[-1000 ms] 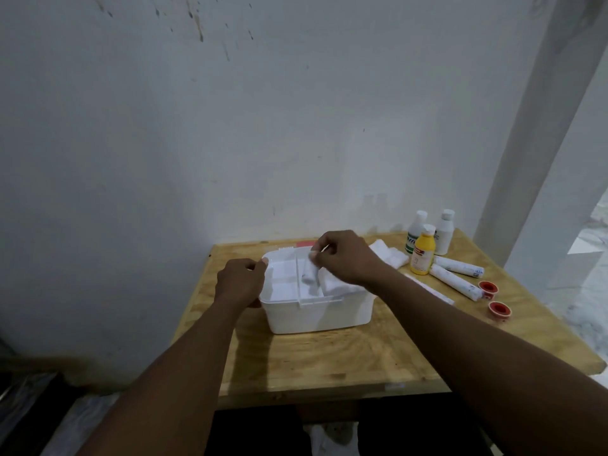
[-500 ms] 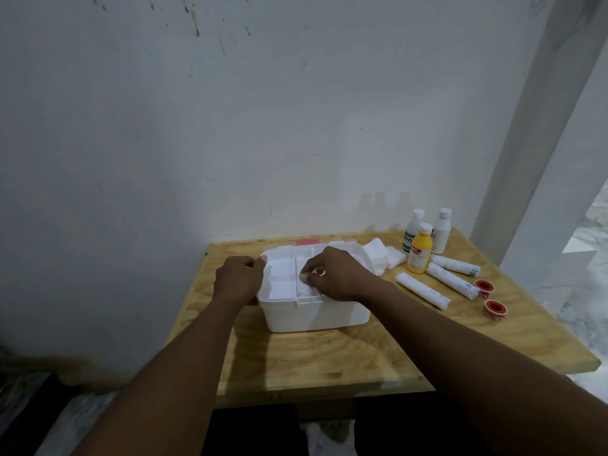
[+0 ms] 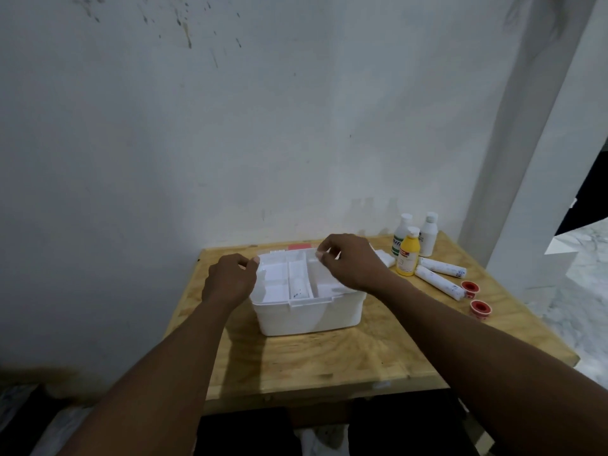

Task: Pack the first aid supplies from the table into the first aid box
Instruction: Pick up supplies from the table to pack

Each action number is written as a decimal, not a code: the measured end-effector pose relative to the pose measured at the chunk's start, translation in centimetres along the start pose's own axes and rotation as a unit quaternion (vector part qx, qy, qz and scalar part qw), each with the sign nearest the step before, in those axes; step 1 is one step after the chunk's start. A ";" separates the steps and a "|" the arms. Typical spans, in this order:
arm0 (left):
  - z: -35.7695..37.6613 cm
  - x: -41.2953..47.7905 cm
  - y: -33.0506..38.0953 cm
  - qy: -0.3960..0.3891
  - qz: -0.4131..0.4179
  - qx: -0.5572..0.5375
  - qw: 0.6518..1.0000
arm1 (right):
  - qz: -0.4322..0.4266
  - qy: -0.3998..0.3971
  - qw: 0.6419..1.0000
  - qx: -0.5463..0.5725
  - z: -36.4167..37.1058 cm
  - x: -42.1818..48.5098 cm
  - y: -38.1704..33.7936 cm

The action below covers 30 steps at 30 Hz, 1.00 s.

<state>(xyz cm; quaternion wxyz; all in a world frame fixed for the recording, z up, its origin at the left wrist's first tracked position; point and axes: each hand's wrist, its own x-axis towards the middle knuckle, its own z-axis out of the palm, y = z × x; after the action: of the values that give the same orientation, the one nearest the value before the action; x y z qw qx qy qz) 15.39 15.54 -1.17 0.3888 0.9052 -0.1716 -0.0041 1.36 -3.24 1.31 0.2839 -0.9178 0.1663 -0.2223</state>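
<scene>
The white first aid box stands open in the middle of the wooden table, with a divided tray on top. One white bandage roll lies in the tray's middle slot. My left hand grips the box's left rim. My right hand hovers over the tray's back right part, fingers curled and holding nothing. To the right on the table are a yellow bottle, two white bottles, two more bandage rolls, two red tape rolls and white gauze pads.
A wall runs right behind the table's back edge, and a white pillar stands at the right. A red strip shows behind the box. Bare wood lies in front of the box up to the front edge.
My right hand brought a white bandage roll over the box, set it in the tray's middle slot and let go, then rose toward the back right. My left hand stayed on the rim.
</scene>
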 end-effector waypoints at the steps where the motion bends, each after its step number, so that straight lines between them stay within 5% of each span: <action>1: -0.1 0.1 0.0 0.009 0.005 0.016 1.000 | 0.001 0.012 1.000 -0.010 -0.7 0.1 0.3; 4: -0.7 0.4 1.6 0.033 0.023 0.035 0.999 | 0.017 0.055 0.998 -0.020 -3.6 0.2 1.7; 7: 2.8 -1.0 8.2 0.026 0.158 0.037 0.986 | 0.083 0.131 0.987 -0.047 -11.0 -3.2 6.7; 12: 4.6 -2.7 13.6 0.026 0.305 0.050 0.951 | 0.142 0.117 0.979 -0.090 -13.7 -4.6 10.4; 17: 10.2 -6.4 18.9 -0.085 0.418 0.090 0.900 | 0.183 0.057 0.974 -0.123 -15.1 -8.2 13.6; 24: 20.2 -9.3 22.6 -0.250 0.439 0.158 0.848 | 0.184 -0.016 0.972 -0.144 -14.1 -12.8 17.9; 30: 24.5 -9.8 23.7 -0.271 0.451 0.182 0.831 | 0.194 -0.016 0.968 -0.157 -12.5 -13.6 20.5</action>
<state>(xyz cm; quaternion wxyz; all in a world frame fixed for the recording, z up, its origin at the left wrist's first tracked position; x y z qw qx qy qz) -4.55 -13.73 -2.79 0.1139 0.7440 -0.6570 -0.0426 -20.07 -19.05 -5.89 0.1770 -0.9042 0.3698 -0.1198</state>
